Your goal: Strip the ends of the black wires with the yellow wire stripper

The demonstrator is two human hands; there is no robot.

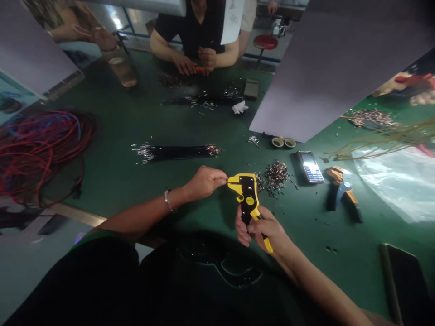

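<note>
My right hand is wrapped round the handles of a yellow and black wire stripper, held upright over the green table. At the tool's jaws, my left hand is closed in a pinch; what it holds is too small to make out. Beyond my left hand lies a bundle of black wires with shiny metal ends on the left and coppery ends on the right. Just right of the stripper's head is a pile of small dark and coppery scraps.
Red and blue cables lie coiled at the left. Right of the pile are a keypad phone, an orange and blue tool and a plastic bag. A dark phone lies near right. Across the table, a person's hands hold something red.
</note>
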